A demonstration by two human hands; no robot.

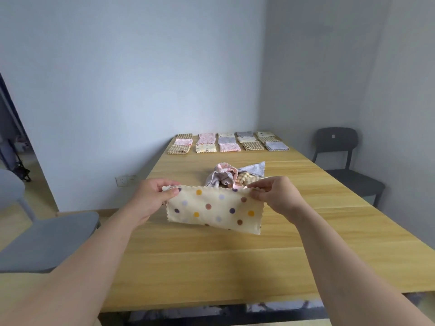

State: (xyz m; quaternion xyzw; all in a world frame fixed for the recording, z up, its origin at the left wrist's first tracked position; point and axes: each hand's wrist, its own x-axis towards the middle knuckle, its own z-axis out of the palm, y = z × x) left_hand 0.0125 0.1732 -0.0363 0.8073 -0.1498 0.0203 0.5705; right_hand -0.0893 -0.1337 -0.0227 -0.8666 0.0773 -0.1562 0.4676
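A cream cloth with coloured polka dots hangs folded above the wooden table. My left hand pinches its upper left corner between thumb and fingers. My right hand pinches the upper right corner. The cloth's lower edge hangs free just above the tabletop. Right behind it lies a crumpled pile of cloths in pink, lilac and yellow check.
Several folded cloths lie in neat rows at the table's far end. A dark chair stands at the right, a grey chair at the left. A wall socket sits low on the wall.
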